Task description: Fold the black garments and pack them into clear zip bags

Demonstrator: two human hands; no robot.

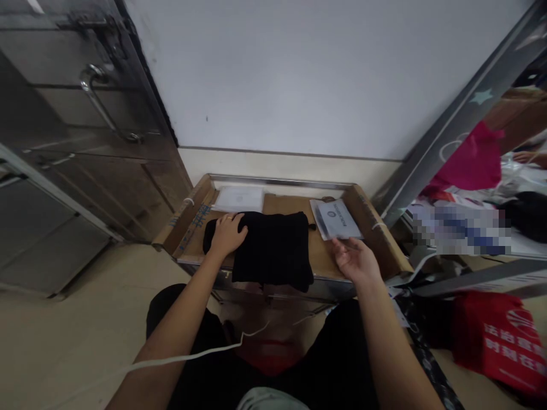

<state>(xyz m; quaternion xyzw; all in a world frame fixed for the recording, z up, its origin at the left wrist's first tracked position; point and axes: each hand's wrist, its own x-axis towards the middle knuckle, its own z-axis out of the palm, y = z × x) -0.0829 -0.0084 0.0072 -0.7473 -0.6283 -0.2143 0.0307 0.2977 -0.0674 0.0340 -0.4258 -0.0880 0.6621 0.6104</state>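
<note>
A folded black cloth item, apparently a garment (273, 247), lies across the near edge of a shallow cardboard-lined table (294, 204). My left hand (229, 234) rests flat on the left part of the cloth, fingers spread, a ring on one finger. Right of the cloth is a clear plastic bag (336, 219) with dark print. At the near edge of this bag is my right hand (354, 259), palm partly up, its fingertips pinching the edge. A second stack of plastic bags (239, 198) lies at the back left of the cardboard.
Cardboard walls (376, 228) edge the table's sides. A metal door with a handle (106, 108) is at left. To the right stands a shelf frame (453, 108) with a pink cloth (474, 159); a red bag (498, 341) lies below. A white cord (192, 356) crosses my lap.
</note>
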